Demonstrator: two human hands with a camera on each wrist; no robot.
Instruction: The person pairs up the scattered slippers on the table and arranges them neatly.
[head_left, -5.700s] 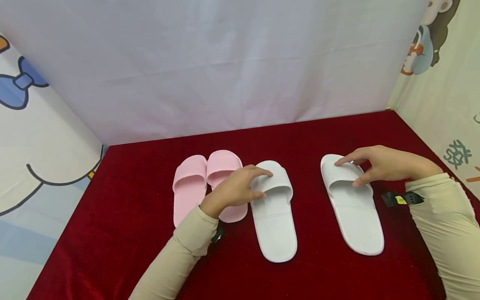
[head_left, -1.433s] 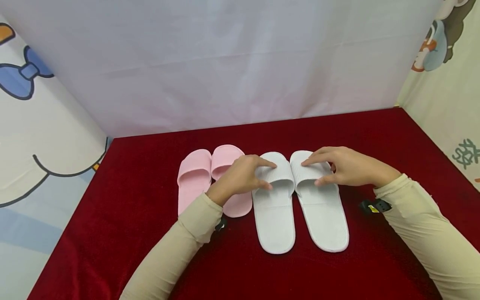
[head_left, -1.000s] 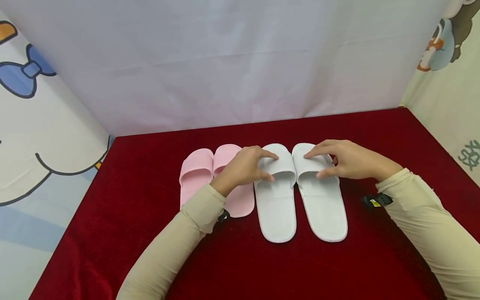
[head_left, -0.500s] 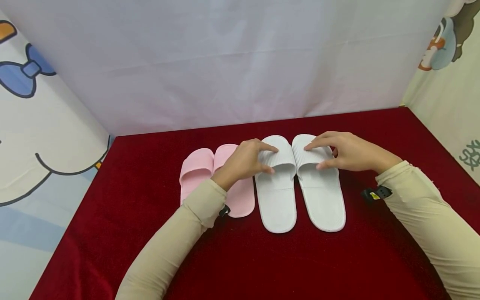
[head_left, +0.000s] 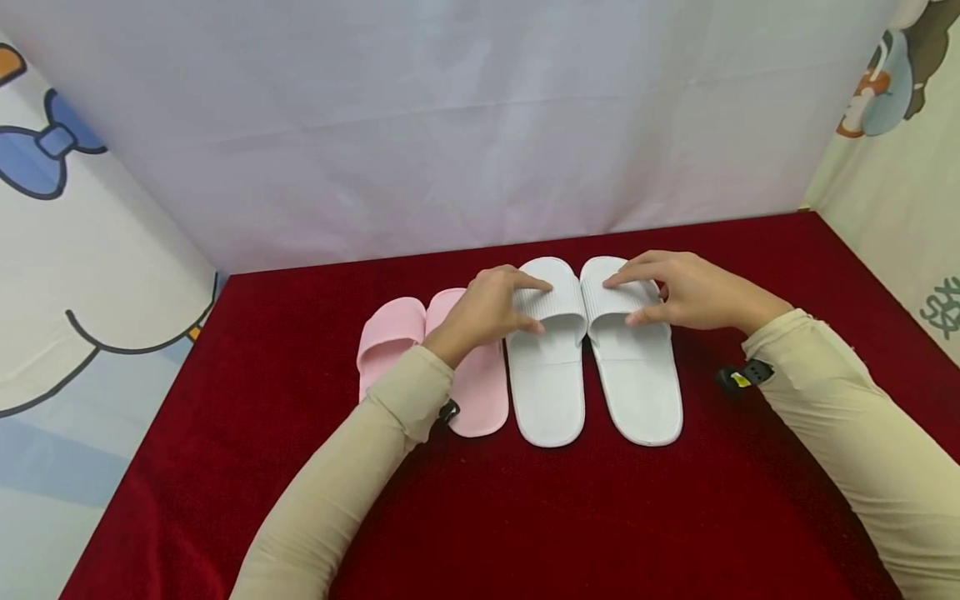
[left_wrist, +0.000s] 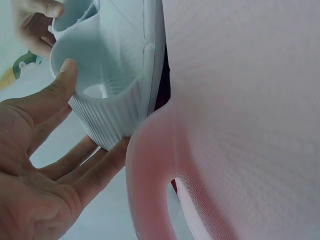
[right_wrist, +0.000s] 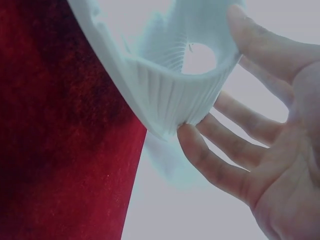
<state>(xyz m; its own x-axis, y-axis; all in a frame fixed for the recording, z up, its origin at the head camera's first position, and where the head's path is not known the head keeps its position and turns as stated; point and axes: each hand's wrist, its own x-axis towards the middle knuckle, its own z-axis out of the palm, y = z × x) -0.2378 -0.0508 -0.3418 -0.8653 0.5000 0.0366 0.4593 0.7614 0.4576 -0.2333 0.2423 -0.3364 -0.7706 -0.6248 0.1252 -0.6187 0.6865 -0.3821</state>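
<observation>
Two white slide slippers lie side by side on the red cloth, their straps touching and their heels slightly apart. My left hand (head_left: 491, 307) pinches the ribbed strap of the left white slipper (head_left: 549, 392), thumb at the rear edge and fingers on its front. The strap of the right white slipper (head_left: 639, 387) is held the same way by my right hand (head_left: 693, 292). In the right wrist view, the thumb and fingertips span that slipper's strap (right_wrist: 170, 92). Left of the white pair lies a pink slipper (head_left: 483, 400), partly hidden by my left hand and forearm.
A second pink slipper (head_left: 392, 329) lies further left, partly behind the left sleeve. Red cloth (head_left: 585, 525) covers the table. A white curtain (head_left: 465, 167) hangs behind it, with printed panels on both sides.
Over several seconds the right white slipper came leftward to meet the left one. In the last second both hands have slid the white pair away from me. The pink pair stays put.
</observation>
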